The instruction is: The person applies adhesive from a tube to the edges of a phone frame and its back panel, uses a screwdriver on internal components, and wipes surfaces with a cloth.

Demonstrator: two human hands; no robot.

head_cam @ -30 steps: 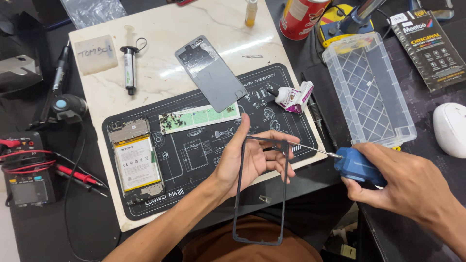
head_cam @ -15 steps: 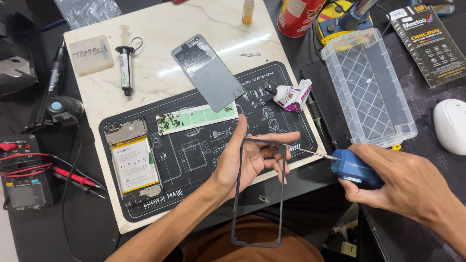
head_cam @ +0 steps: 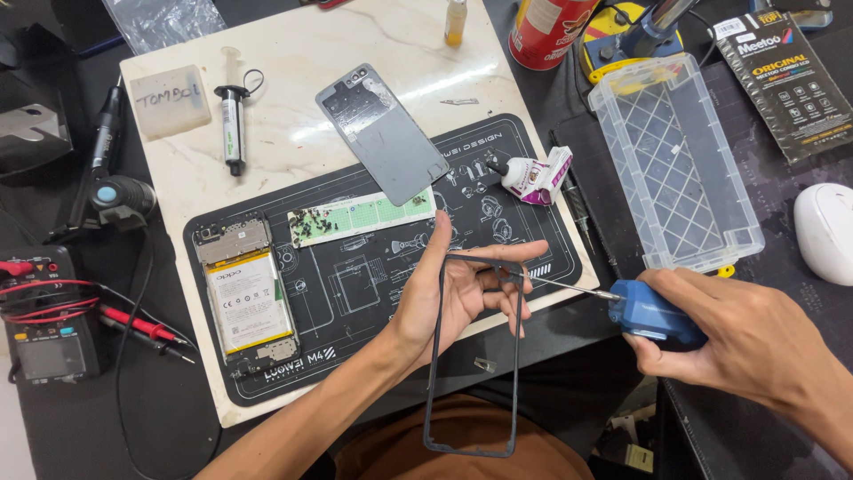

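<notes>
Head view: left hand (head_cam: 453, 298) near centre, fingers curled round the top edge of a thin dark phone frame (head_cam: 473, 356), frame hanging toward 6 o'clock over the lap. Right hand (head_cam: 737, 342) at 3 o'clock, closed on a blue-handled screwdriver (head_cam: 653, 313), tip touching the frame's upper right corner. Frame probably light, slightly springy, easily bent; best gripped along the rails, near a corner. Black work mat (head_cam: 355, 293) on the desk at 10 o'clock; clear plastic box (head_cam: 675, 160) at 1 o'clock.
</notes>
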